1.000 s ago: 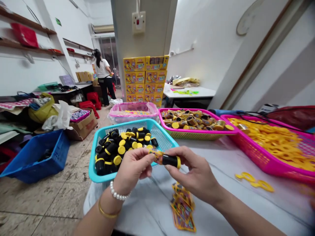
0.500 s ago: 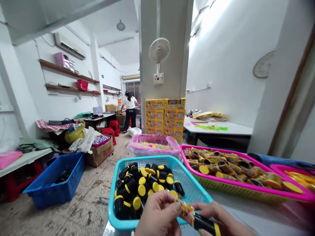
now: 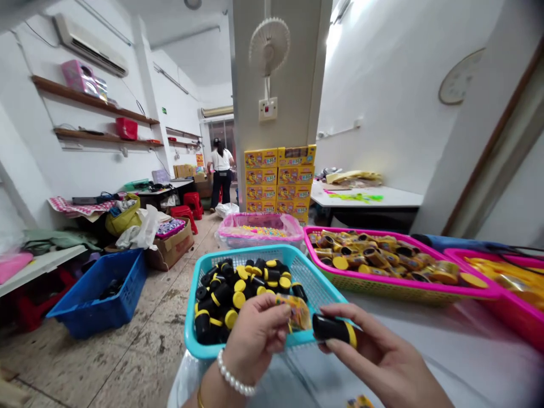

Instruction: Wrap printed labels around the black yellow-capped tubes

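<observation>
My left hand (image 3: 259, 328), a pearl bracelet on its wrist, pinches a printed clear-and-yellow plastic sleeve (image 3: 300, 313) over the front of the turquoise basket. Just to its right, my right hand (image 3: 369, 351) grips a small black canister (image 3: 329, 328) with a yellow cap, lying sideways between thumb and fingers. A slight gap separates sleeve and canister. Behind my hands, the turquoise basket (image 3: 193, 323) holds many similar black canisters with yellow caps (image 3: 221, 294). Part of another printed yellow piece (image 3: 359, 402) shows at the bottom edge, below my right hand.
A pink-rimmed basket (image 3: 382, 279) of wrapped canisters stands right of the turquoise one, with another pink basket (image 3: 510, 294) beyond. Behind are a pink tub (image 3: 261, 238) of small colourful pieces and stacked yellow boxes (image 3: 278, 175). A blue crate (image 3: 96, 306) sits left; a person (image 3: 221, 170) stands far back.
The canister and the printed sleeve, together before, are now apart, with my right hand farther right. The view has tilted down, so the scene sits higher and more of my wrists shows.
</observation>
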Demonstrator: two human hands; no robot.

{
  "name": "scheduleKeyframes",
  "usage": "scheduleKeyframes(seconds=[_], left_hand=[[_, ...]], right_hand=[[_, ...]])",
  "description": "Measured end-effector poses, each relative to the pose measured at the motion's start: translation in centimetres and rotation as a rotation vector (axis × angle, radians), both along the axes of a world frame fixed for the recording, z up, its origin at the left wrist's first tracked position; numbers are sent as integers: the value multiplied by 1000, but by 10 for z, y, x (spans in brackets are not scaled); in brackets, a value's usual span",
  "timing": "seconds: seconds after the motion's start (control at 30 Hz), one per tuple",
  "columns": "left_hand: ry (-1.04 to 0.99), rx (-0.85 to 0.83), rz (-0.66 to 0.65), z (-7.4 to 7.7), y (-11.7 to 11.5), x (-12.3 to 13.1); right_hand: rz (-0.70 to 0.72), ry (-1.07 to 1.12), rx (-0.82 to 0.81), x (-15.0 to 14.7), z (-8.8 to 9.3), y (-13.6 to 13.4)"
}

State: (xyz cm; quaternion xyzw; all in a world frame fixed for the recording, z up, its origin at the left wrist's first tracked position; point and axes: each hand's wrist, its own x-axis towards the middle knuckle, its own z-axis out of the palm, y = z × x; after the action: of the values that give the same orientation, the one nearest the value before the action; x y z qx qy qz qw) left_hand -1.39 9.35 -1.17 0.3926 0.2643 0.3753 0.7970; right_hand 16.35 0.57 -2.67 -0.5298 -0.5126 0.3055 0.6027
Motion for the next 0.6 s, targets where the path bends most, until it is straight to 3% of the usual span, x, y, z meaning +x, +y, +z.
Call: scheduleKeyframes(seconds=[0.27, 0.6], left_hand=[[10, -12, -22, 3, 1, -4], [56, 51, -80, 4, -4, -3]], right_hand=[[-85, 140, 131, -9, 8, -2], [-30, 110, 203, -15, 6, -6]])
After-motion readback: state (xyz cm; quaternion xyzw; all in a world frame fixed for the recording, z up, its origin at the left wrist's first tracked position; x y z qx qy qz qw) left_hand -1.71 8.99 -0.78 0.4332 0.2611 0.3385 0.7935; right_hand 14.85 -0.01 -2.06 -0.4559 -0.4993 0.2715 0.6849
